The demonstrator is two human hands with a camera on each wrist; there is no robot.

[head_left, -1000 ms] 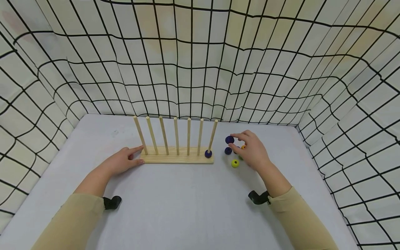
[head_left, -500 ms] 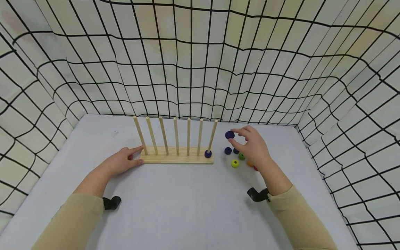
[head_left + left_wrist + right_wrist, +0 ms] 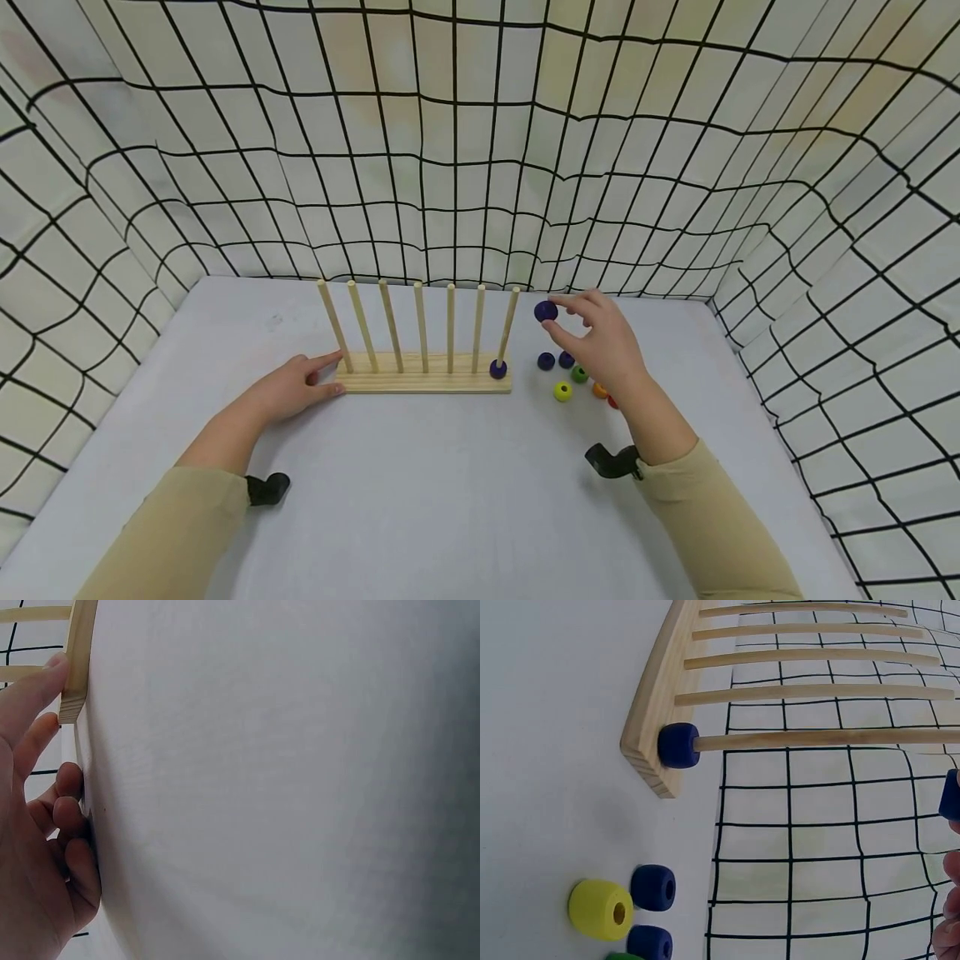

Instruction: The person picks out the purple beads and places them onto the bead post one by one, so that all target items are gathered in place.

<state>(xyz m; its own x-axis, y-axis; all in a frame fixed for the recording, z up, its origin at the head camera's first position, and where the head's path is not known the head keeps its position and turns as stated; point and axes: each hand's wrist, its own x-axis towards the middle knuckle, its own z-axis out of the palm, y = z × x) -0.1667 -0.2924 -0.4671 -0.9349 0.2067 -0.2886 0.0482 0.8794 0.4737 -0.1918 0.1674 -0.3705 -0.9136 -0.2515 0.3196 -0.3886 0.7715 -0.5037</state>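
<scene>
A wooden peg board [image 3: 420, 384] with a row of several upright pegs stands on the table. My left hand [image 3: 288, 389] pinches its left end, thumb at the front and index finger behind; in the left wrist view the thumb lies on the end of the base. One dark blue bead [image 3: 678, 745] sits at the bottom of the rightmost peg. Between thumb and index finger my right hand [image 3: 603, 346] holds another dark blue bead [image 3: 546, 312], raised just right of that peg's top. In the right wrist view only part of this held bead [image 3: 950, 796] shows.
Below the right hand lie two dark blue beads [image 3: 546, 361], a green bead [image 3: 580, 374], a yellow bead [image 3: 562, 392], an orange bead [image 3: 599, 390] and a partly hidden red bead [image 3: 612, 402]. Black netting [image 3: 450, 175] over white cloth borders the table's back and sides.
The right hand has lifted the dark blue bead off the group and carried it up and slightly left, uncovering other beads. My left hand has stayed on the board's end.
</scene>
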